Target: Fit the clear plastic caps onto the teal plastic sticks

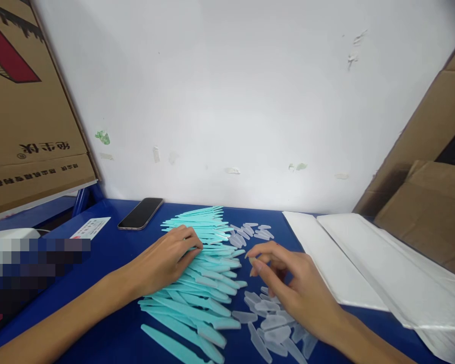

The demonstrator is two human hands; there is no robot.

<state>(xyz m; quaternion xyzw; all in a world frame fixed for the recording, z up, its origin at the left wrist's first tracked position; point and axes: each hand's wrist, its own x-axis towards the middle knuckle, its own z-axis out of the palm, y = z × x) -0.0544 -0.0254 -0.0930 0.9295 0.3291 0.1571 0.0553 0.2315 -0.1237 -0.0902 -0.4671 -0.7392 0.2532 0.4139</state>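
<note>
A long pile of turquoise eyebrow razors [208, 303] lies on the blue table, their wider ends pointing right. My left hand [170, 258] rests over the middle of this pile, its fingers bent and closed on a razor whose wider end sticks out to the right. To the right of the pile hovers my right hand [291, 278], with thumb and fingers curled together; whatever may be between the tips is too small to make out. Translucent blade caps [275, 328] lie loosely below it. A smaller group of the caps [248, 232] sits farther back.
A dark-screened phone [141, 214] and a printed card [91, 228] lie at the back left. White padded envelopes [387, 263] are stacked on the right. Cardboard boxes stand left [30, 111] and right [432, 212]; a white wall [227, 101] closes off the back.
</note>
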